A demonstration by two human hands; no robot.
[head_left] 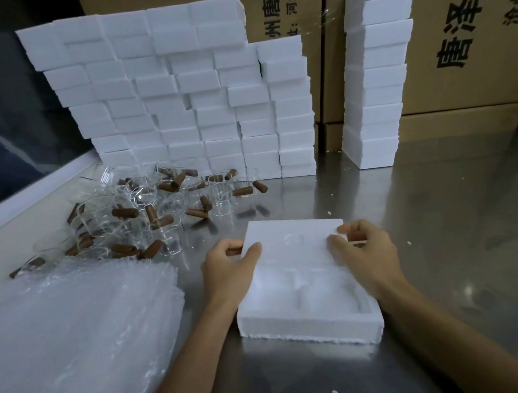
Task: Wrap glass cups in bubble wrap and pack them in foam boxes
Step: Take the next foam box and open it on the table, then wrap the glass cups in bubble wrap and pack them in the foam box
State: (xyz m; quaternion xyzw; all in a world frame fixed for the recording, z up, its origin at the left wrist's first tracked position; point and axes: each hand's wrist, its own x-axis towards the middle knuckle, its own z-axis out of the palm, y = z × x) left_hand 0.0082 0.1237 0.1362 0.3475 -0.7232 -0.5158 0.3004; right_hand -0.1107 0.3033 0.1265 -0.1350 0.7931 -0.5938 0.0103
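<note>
A white foam box [308, 317] lies open on the steel table, with moulded recesses in it. My left hand [227, 272] is at its far left corner, thumb on the foam and fingers curled round a brown wooden cup handle [235, 251]. At the far right edge my right hand [360, 252] pinches another brown handle [355, 237]. A faint glass rim [293, 239] shows between the hands; the clear cup bodies are hard to make out against the foam. Several loose glass cups [141, 207] with brown handles lie at the back left. A stack of bubble wrap [73, 343] lies at the left.
A wall of stacked foam boxes [180, 101] stands at the back, with a taller single stack [377, 77] to its right. Cardboard cartons [460, 41] stand behind them. Bare steel table [452, 238] stretches to the right of the box.
</note>
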